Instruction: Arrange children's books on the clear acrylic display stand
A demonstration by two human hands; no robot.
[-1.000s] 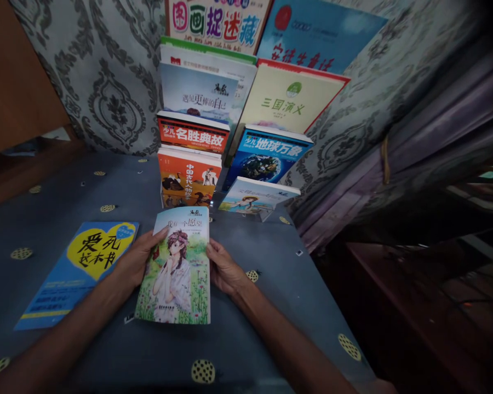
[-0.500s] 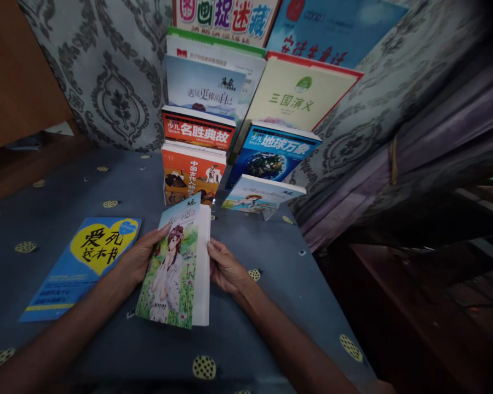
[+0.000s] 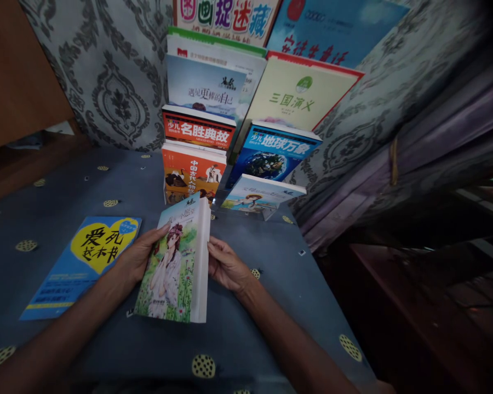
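Observation:
Between my hands, a paperback book (image 3: pixel 175 265) with a girl among flowers on its cover is held tilted above the table. My left hand (image 3: pixel 145 249) grips its left edge, thumb on the front cover. My right hand (image 3: pixel 225 264) is closed on the right, page-side edge, with the thumb against the pages and the other fingers partly hidden behind. A blue book (image 3: pixel 57 293) with a yellow heart lies flat on the table, partly covered by my left forearm.
Several books stand in tiers on a rack beyond my hands, among them an orange book (image 3: pixel 193 172), a blue globe book (image 3: pixel 267 156) and a pale blue book (image 3: pixel 263 194). Patterned wall covering (image 3: pixel 119 98) rises behind. The table's right edge drops off near a purple curtain (image 3: pixel 414 158).
The front cover, lifted slightly from the pages before, now lies closer to them, and the book has tilted a little. Both hands keep nearly the same place.

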